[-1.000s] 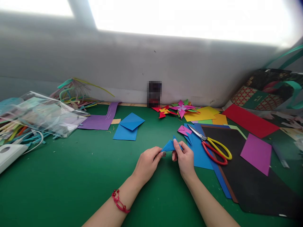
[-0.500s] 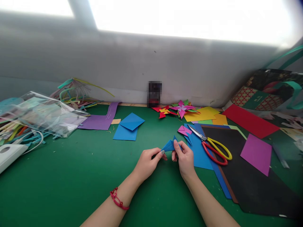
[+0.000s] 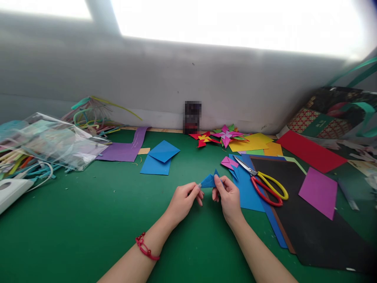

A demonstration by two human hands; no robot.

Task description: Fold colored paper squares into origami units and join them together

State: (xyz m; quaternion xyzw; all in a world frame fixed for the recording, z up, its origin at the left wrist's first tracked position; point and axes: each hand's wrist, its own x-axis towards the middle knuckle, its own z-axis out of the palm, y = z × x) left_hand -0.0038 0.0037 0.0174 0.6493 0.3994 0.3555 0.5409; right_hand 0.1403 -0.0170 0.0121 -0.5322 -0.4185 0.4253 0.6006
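Observation:
A small folded blue paper (image 3: 208, 181) is held between both hands above the green table. My left hand (image 3: 185, 198) pinches its left tip between thumb and forefinger. My right hand (image 3: 229, 195) grips its right end, the thumb on top and the fingers partly curled behind. Just right of the right hand, a blue sheet (image 3: 250, 196) lies under the scissors (image 3: 265, 181), which have one red and one yellow handle. A folded pink piece (image 3: 229, 162) and a small folded blue piece (image 3: 235, 173) rest near the blades.
Blue squares (image 3: 160, 159) and purple paper (image 3: 125, 151) lie left of centre. Paper stars (image 3: 226, 135) sit by the wall. Black sheets (image 3: 309, 212), a magenta square (image 3: 318, 192) and red paper (image 3: 310, 151) spread rightward. A clear plastic bag (image 3: 73, 147) is at the left.
Both hands have shifted slightly left with the folded blue paper. The left fingers sit nearer its left tip and a little further from the right hand.

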